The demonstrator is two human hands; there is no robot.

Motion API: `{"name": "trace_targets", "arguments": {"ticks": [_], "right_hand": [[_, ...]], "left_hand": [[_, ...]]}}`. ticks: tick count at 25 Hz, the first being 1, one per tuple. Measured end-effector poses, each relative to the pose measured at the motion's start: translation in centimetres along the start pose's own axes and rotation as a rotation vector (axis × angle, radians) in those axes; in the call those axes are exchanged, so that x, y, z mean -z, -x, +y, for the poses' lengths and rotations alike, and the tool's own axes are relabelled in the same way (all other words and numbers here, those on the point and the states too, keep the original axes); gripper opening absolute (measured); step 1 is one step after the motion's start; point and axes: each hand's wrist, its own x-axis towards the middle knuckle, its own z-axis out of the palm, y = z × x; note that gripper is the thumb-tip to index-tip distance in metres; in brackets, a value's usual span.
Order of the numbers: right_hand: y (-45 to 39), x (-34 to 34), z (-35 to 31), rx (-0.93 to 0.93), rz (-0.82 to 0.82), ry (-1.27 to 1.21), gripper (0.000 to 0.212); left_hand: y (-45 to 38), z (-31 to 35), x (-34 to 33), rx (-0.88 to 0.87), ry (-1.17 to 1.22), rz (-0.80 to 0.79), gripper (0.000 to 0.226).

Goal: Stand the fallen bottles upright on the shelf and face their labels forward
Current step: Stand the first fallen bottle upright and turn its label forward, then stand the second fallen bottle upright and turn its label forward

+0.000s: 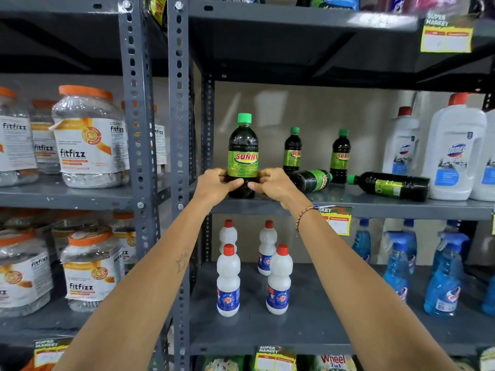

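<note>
Both hands, left [217,183] and right [273,183], clasp the upright Sunny bottle [243,153] at the shelf [375,206] front, hiding its lower label. Behind the right hand, one fallen bottle [312,180] is half-hidden; another [391,184] lies clear.

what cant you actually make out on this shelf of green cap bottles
- Head view: base of the held bottle, covered by the left hand and right hand.
- Left fallen bottle: its cap is not visible, and the right hand covers one end.
- Right fallen bottle: label print too small to read.
- Price tag up top: blurred.
</note>
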Motion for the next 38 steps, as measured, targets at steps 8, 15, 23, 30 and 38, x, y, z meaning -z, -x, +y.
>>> {"name": "trace_targets", "arguments": {"ticks": [8,15,23,30,38], "right_hand": [[1.3,0.0,-0.4,-0.003,-0.021,-0.031,0.038],[1.9,1.4,-0.9,0.048,0.109,0.072,0.038],[-0.2,5.5,0.4,-0.305,0.501,0.507,0.083],[0.0,9.9,1.3,-0.280,0.329,0.371,0.079],[2.2,16.7,-1.0,-0.353,-0.065,0.630,0.011]], "left_hand": [[0.5,0.1,0.1,-0.010,-0.013,-0.010,0.044],[1.1,-0.1,-0.7,-0.034,-0.010,0.165,0.053],[5.2,1.5,-10.6,-0.579,-0.282,0.203,0.020],[4.4,-0.9,-14.6,-0.610,-0.753,0.352,0.035],[4.6,-1.6,-15.5,-0.587,-0.803,0.422,0.035]]}}
